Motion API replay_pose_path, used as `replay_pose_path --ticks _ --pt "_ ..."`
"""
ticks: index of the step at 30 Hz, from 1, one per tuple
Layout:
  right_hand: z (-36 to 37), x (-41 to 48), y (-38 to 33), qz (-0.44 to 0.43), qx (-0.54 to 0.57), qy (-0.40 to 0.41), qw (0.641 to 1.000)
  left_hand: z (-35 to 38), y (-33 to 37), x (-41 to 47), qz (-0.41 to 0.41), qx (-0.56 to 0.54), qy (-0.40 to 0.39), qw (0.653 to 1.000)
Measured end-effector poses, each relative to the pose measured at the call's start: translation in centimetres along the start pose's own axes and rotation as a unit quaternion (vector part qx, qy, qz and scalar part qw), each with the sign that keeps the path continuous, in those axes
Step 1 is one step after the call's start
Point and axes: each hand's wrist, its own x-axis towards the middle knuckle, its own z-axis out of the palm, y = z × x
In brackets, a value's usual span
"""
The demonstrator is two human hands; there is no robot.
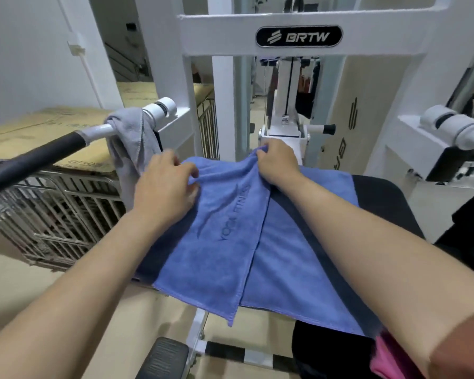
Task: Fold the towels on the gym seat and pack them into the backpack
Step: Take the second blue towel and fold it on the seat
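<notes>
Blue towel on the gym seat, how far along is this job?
Done: the blue towel lies on the black seat with one flap folded over. In hand: the left hand and right hand grip its far edge. To do: finishing that fold, folding the grey towel draped over the handle bar, and packing both; nothing looks packed yet.

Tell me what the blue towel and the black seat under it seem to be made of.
Blue towel: probably microfibre, matte; its short fuzzy pile and pressed-in lettering suggest it. Black seat: likely vinyl-covered padding; smooth, even dark surface.
</notes>
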Motion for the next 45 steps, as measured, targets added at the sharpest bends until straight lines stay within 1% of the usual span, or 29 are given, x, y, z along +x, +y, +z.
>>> replay_pose_path --ticks 1,2,3,4,6,7,8,10,13,16,18,19,20,21,22,23,24,26,27,28,30,32,33,36,37,39,41,43,45 --pt "-0.2 0.3 0.2 0.008 0.000 0.000 1.000 -0.4 1.9 -1.2 0.017 -0.046 -0.025 0.998" --pt "-0.5 0.5 0.5 0.009 -0.006 0.001 1.000 -0.6 4.1 -2.6 0.032 -0.072 -0.075 0.994" --pt "-0.9 0.6 0.8 0.005 -0.012 0.003 1.000 -0.4 6.4 -4.1 0.051 -0.062 -0.123 0.989" --pt "-1.3 0.6 1.0 -0.002 -0.017 0.008 1.000 -0.1 8.2 -5.5 0.078 -0.019 -0.152 0.985" --pt "-2.0 0.3 1.5 -0.027 -0.026 0.032 0.999 0.4 9.8 -7.1 0.108 0.076 -0.127 0.983" --pt "-2.4 0.2 1.7 -0.042 -0.031 0.047 0.998 0.4 9.8 -7.3 0.111 0.103 -0.113 0.982" --pt "-2.7 0.1 1.7 -0.053 -0.037 0.057 0.996 0.3 9.6 -7.2 0.114 0.123 -0.115 0.979" --pt "-3.1 -0.3 1.7 -0.063 -0.041 0.064 0.995 -0.8 9.3 -6.9 0.114 0.133 -0.149 0.973" --pt "-3.9 -0.6 2.3 -0.052 -0.024 0.068 0.996 -3.9 10.9 -6.4 0.123 0.082 -0.200 0.968" --pt "-6.3 -0.4 3.3 -0.043 -0.016 0.066 0.997 -6.2 14.2 -6.4 0.176 -0.031 -0.215 0.960" --pt "-8.3 -0.6 4.3 -0.046 -0.033 0.059 0.997 -6.3 16.2 -6.8 0.226 -0.068 -0.246 0.940" --pt "-9.2 -0.8 5.0 -0.041 -0.044 0.050 0.997 -6.1 17.0 -6.9 0.244 -0.079 -0.293 0.921" --pt "-9.8 -1.0 5.9 -0.030 -0.057 0.035 0.997 -5.8 17.6 -7.0 0.251 -0.084 -0.359 0.895" --pt "-10.1 -1.3 6.9 -0.016 -0.067 0.015 0.998 -5.5 18.0 -6.8 0.242 -0.094 -0.425 0.867" --pt "-10.2 -1.5 7.9 0.000 -0.069 -0.003 0.998 -5.3 18.3 -6.3 0.224 -0.120 -0.471 0.845" --pt "-10.3 -1.9 8.8 0.012 -0.060 -0.010 0.998 -4.9 18.4 -5.5 0.215 -0.147 -0.474 0.841" --pt "-10.2 -2.1 9.6 0.022 -0.047 0.004 0.999 -4.4 18.4 -4.3 0.214 -0.170 -0.434 0.859" --pt "-10.4 -2.4 11.0 0.041 -0.059 0.094 0.993 -2.5 18.5 -0.9 0.209 -0.179 -0.282 0.919" --pt "-10.6 -2.5 11.6 0.060 -0.088 0.127 0.986 -1.4 18.7 0.8 0.201 -0.169 -0.220 0.940" --pt "-10.7 -2.5 12.0 0.084 -0.114 0.130 0.981 -0.3 19.0 2.4 0.186 -0.160 -0.181 0.952" --pt "-10.7 -2.5 12.4 0.117 -0.149 0.068 0.980 2.6 19.3 5.2 0.155 -0.152 -0.155 0.964" --pt "-10.5 -2.4 12.3 0.114 -0.165 0.011 0.980 5.5 19.3 7.0 0.161 -0.143 -0.153 0.964" --pt "-10.5 -2.3 12.2 0.107 -0.164 0.001 0.981 6.8 19.3 7.5 0.174 -0.133 -0.157 0.963" --pt "-10.9 -2.3 12.3 0.096 -0.097 0.029 0.990 8.3 19.4 8.3 0.181 -0.128 -0.178 0.959" --pt "-11.0 -2.3 12.4 0.095 -0.060 0.049 0.992 8.3 19.5 8.5 0.177 -0.141 -0.174 0.958" --pt "-11.1 -2.3 12.6 0.085 0.010 0.088 0.992 8.0 19.8 8.5 0.171 -0.172 -0.136 0.961" --pt "-11.2 -2.7 12.3 0.072 0.100 0.109 0.986 7.3 19.7 8.0 0.156 -0.228 -0.102 0.956" --pt "-11.7 -3.2 11.6 0.080 0.248 0.101 0.960 6.6 19.2 7.4 0.140 -0.293 -0.089 0.941" --pt "-12.3 -3.9 10.5 0.087 0.366 0.063 0.924 5.5 18.6 6.7 0.134 -0.342 -0.073 0.927"
